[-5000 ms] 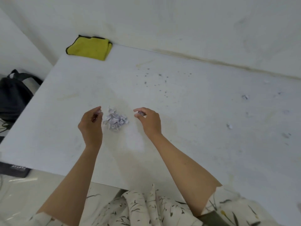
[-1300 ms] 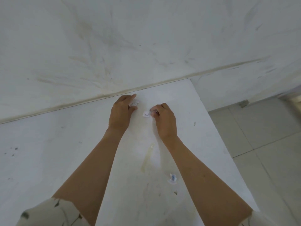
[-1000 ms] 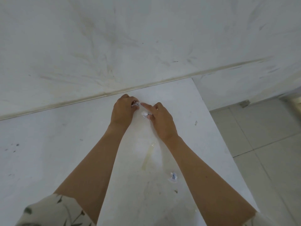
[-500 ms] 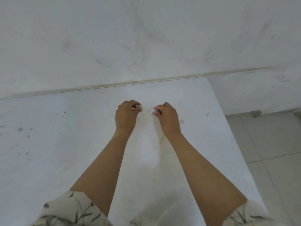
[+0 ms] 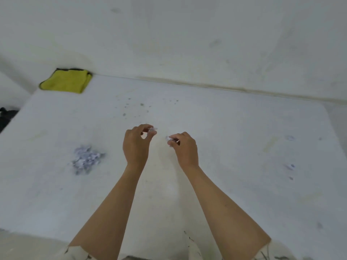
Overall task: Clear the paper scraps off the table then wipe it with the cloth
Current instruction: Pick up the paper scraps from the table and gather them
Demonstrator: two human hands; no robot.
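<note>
Paper scraps (image 5: 85, 160) are lying heaped in a small pale pile on the left part of the white worktop (image 5: 244, 151), well apart from both hands. More bits are being held above the middle of the worktop: the left hand (image 5: 137, 145) is pinching a small scrap (image 5: 152, 130) between thumb and curled fingertips, and the right hand (image 5: 185, 147) is pinching another scrap (image 5: 169, 140) the same way, its fingers bent in toward the thumb. The two hands are hovering near each other, knuckles up, with a gap between them. Both bare forearms are reaching in from the bottom edge, where pale patterned sleeves (image 5: 75, 252) are showing.

A few faint specks (image 5: 290, 167) are lying toward the right side of the worktop, too blurred to tell scraps from marks. Small dark dots (image 5: 131, 107) are scattered across the far middle. A yellow cloth (image 5: 66, 82) with dark trim is sitting folded on the far left corner, touching the white wall (image 5: 169, 34). A dark object (image 5: 5, 117) is showing just past the worktop's left edge.
</note>
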